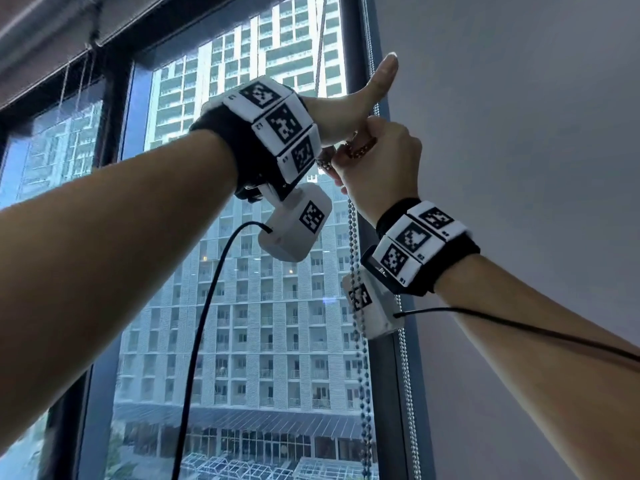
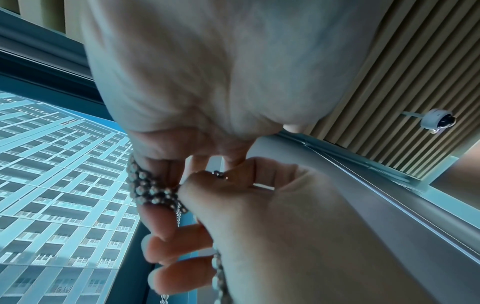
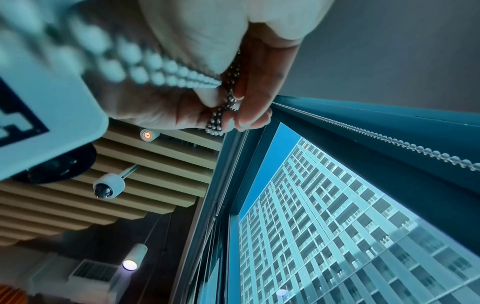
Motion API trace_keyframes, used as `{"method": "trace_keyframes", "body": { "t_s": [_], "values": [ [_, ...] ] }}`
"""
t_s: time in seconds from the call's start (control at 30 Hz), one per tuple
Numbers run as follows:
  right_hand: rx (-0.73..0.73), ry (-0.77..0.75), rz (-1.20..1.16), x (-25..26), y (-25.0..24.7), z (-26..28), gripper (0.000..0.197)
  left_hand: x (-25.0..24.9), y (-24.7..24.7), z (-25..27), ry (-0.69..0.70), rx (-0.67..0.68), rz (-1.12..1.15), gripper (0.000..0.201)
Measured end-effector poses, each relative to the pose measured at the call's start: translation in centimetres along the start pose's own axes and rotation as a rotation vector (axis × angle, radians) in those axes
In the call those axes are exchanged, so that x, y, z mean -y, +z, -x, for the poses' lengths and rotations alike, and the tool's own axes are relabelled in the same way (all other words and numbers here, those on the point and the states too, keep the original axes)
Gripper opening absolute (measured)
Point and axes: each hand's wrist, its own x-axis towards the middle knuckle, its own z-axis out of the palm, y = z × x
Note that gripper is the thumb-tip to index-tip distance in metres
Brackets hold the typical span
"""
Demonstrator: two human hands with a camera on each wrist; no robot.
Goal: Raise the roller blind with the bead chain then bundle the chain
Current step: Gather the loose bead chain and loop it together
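The metal bead chain [image 1: 351, 230] hangs in a double strand in front of the window pane. Its upper part is coiled in several turns [image 2: 145, 185] round the fingers of my left hand [image 1: 341, 123], whose thumb points up. My right hand [image 1: 377, 161] sits just below and against the left one, fist-like, and pinches the chain [image 3: 228, 96] at the coil. In the left wrist view the right hand [image 2: 259, 216] covers the coil's right side. The roller blind [image 1: 52, 36] is rolled up high at the top left.
A second bead chain [image 1: 403, 358] hangs along the dark window frame [image 1: 388, 393], next to a plain grey surface [image 1: 519, 168] on the right. Black cables [image 1: 204, 306] trail from both wrist cameras. A ceiling camera [image 2: 439, 121] hangs from slatted panels overhead.
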Motion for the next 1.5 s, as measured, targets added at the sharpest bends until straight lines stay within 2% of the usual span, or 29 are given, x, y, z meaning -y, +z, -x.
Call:
{"method": "trace_keyframes", "body": {
  "t_s": [0.13,0.17,0.23,0.3,0.4,0.53,0.67,0.97,1.17,1.3,1.4,1.5],
  "values": [
    [-0.013,0.055,-0.060,-0.1,0.1,0.1,0.035,0.1,0.1,-0.3,0.013,-0.007,0.045,0.098],
    [-0.015,0.072,-0.073,-0.2,0.2,0.2,0.034,0.2,0.2,-0.3,0.024,0.013,0.051,0.094],
    [-0.011,0.112,-0.105,-0.2,0.1,0.3,0.043,0.2,0.3,-0.1,0.018,0.025,0.073,0.074],
    [0.002,0.211,-0.192,0.0,-0.1,0.2,0.044,0.3,0.2,0.0,0.021,0.001,0.099,0.061],
    [0.037,0.412,-0.277,0.2,-0.1,0.1,0.038,0.5,0.3,0.2,0.045,-0.031,0.099,0.072],
    [0.187,0.537,-0.358,0.0,-0.2,0.0,0.031,0.7,0.4,0.4,0.021,-0.013,0.031,0.086],
    [0.219,0.508,-0.441,-0.2,-0.8,0.3,0.008,0.6,0.1,0.5,0.025,-0.006,-0.018,0.103],
    [0.262,0.428,-0.527,-0.4,-1.1,0.9,0.017,1.0,-0.4,0.1,0.091,-0.060,0.046,0.085],
    [0.221,0.390,-0.575,-1.0,-1.3,1.4,0.024,1.3,-0.5,-0.3,0.141,-0.061,0.128,0.079],
    [0.260,0.382,-0.658,-0.9,-1.7,1.7,0.021,1.9,0.0,-0.7,0.120,-0.039,0.115,0.099],
    [0.297,0.369,-0.699,-0.8,-1.9,1.6,0.017,1.8,0.3,-0.5,0.093,0.008,0.194,0.100],
    [0.304,0.345,-0.666,-0.8,-2.0,1.6,0.016,1.8,0.3,-0.7,0.088,0.035,0.195,0.110]
  ]
}}
